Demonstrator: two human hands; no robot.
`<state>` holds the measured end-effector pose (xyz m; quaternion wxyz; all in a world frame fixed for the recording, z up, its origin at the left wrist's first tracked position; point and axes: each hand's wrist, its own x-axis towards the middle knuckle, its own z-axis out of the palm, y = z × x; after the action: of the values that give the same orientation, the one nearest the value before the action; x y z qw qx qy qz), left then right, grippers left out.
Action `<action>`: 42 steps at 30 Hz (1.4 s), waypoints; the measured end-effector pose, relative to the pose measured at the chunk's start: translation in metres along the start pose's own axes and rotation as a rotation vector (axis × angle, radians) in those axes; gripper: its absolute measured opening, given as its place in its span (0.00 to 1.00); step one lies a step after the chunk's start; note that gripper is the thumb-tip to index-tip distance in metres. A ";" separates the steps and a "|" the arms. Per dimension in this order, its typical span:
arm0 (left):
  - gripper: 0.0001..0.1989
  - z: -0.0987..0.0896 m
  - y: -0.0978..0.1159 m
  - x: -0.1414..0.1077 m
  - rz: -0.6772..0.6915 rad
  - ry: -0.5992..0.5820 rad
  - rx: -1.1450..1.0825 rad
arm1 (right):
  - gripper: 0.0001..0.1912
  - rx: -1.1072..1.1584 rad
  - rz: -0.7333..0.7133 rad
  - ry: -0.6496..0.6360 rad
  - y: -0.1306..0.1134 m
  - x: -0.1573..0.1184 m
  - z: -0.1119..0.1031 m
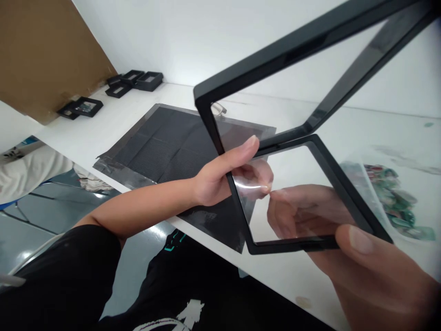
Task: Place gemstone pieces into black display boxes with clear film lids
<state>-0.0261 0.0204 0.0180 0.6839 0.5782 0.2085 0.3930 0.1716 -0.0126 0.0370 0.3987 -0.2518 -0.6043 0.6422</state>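
Note:
Both hands hold up a black hinged display frame (339, 181), its two halves spread apart and each spanned by clear film. My left hand (220, 177) grips the left side near the hinge, thumb on the front and fingers curled behind the film. Around the lower right edge closes my right hand (375, 257), thumb in front, its other fingers seen through the lower window. Behind the film the fingertips of both hands come close together; whether they touch I cannot tell. The frame is raised above the white table, tilted toward me.
A dark creased mat (165, 142) lies on the white table (79, 142). Several small black frames (149, 80) sit at the back left, with another pair (87, 106) nearer. On the right a clear plastic tray (375, 197) contains green and reddish polished pieces (396, 197).

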 end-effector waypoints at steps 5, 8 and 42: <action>0.39 -0.006 -0.005 0.000 -0.018 -0.083 -0.124 | 0.14 -0.001 -0.045 0.020 0.003 -0.001 0.001; 0.40 -0.008 -0.008 0.000 0.016 -0.109 -0.172 | 0.13 -0.010 -0.058 0.012 0.005 -0.001 0.001; 0.38 0.006 0.002 -0.005 0.229 0.076 -0.092 | 0.13 -0.036 -0.163 -0.148 0.012 0.006 0.008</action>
<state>-0.0254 0.0130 0.0202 0.6522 0.5509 0.1485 0.4992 0.1591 -0.0115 0.0277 0.3991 -0.1607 -0.6619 0.6138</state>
